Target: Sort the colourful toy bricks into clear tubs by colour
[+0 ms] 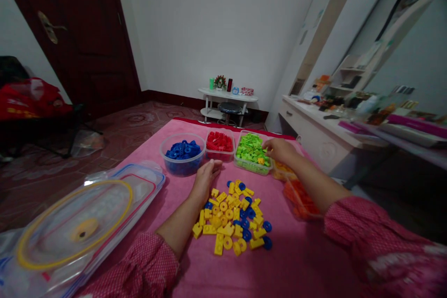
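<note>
My left hand [205, 179] rests on its edge on the pink cloth, fingers stretched out and nothing held. Beside it is a round clear tub of blue toy pieces [184, 150], with a clear box of red pieces [220, 142] just beyond its fingertips. My right hand [281, 150] is at the right rim of a box of green blocks [252, 149], fingers bent together. Whatever is between those fingertips is too small to make out. One yellow block [260, 161] lies among the green ones. Loose yellow blocks [223, 214] mixed with blue rings [267, 226] form a pile between my forearms.
Partly behind my right arm stand a box of yellow pieces [279, 171] and a box of orange pieces [300, 200]. Clear lids [118, 214] are stacked at the left. A cluttered dresser [314, 111] lines the right side; a low white table [226, 95] stands by the wall.
</note>
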`<control>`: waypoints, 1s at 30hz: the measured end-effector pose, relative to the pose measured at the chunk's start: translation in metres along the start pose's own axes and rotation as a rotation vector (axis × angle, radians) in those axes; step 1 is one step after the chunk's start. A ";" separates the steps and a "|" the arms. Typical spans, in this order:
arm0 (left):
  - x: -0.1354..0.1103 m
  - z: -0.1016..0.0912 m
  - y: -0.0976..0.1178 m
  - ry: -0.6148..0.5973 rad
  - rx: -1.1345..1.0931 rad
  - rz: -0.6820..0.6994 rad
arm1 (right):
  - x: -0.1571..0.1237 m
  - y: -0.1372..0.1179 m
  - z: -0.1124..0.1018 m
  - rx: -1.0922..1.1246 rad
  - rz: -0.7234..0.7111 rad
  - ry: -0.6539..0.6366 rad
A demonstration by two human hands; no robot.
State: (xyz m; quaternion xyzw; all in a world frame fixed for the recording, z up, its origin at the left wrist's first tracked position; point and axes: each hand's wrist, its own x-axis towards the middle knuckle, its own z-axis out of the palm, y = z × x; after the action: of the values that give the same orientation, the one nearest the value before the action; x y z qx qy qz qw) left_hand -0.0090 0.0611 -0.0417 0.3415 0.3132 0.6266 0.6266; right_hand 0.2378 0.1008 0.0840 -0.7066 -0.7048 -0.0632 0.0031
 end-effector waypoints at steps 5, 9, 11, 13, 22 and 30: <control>0.000 -0.001 0.000 -0.003 -0.001 -0.005 | 0.001 -0.015 0.016 0.064 -0.108 -0.076; 0.000 -0.001 0.000 0.000 0.000 -0.003 | 0.010 -0.001 0.013 0.084 -0.115 -0.039; 0.001 -0.001 -0.001 0.001 0.003 -0.005 | 0.013 0.009 0.008 0.089 -0.114 -0.022; 0.001 -0.001 -0.001 0.004 0.004 -0.008 | 0.014 0.015 0.006 0.096 -0.126 -0.028; 0.002 -0.002 -0.002 -0.006 -0.010 -0.009 | 0.003 -0.003 0.030 0.164 -0.160 -0.089; 0.001 -0.002 -0.002 -0.011 -0.004 0.006 | 0.001 0.004 0.024 0.269 -0.084 0.015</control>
State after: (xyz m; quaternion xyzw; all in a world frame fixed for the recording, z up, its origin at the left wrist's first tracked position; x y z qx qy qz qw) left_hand -0.0095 0.0622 -0.0449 0.3447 0.3077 0.6274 0.6268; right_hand 0.2438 0.1041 0.0607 -0.6693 -0.7357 0.0265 0.1004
